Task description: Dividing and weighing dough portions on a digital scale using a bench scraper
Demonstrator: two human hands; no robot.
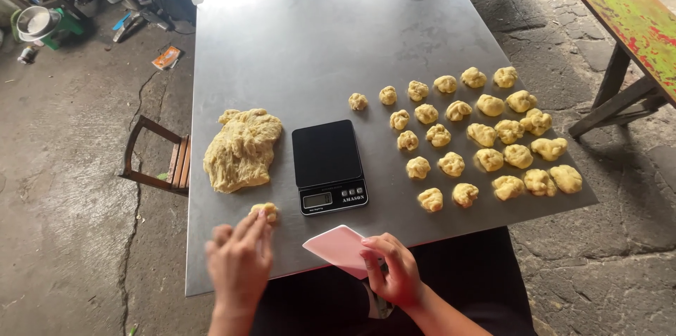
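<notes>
The left hand (239,260) lay flat and released, its fingertips touching a small dough piece (265,210) at the near edge of the metal counter (317,33). The right hand (394,269) gripped a pink scraper (338,246), just at four o'clock from that piece. A large dough mass (241,148) sat at twelve o'clock from the piece, with a black scale (328,165) at its three o'clock. Rows of portioned dough balls (486,135) lay further toward three o'clock.

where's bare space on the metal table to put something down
Bare: the whole far half of the metal table beyond the dough mass and scale. Crowded: the right side, filled with rows of dough pieces.
</notes>
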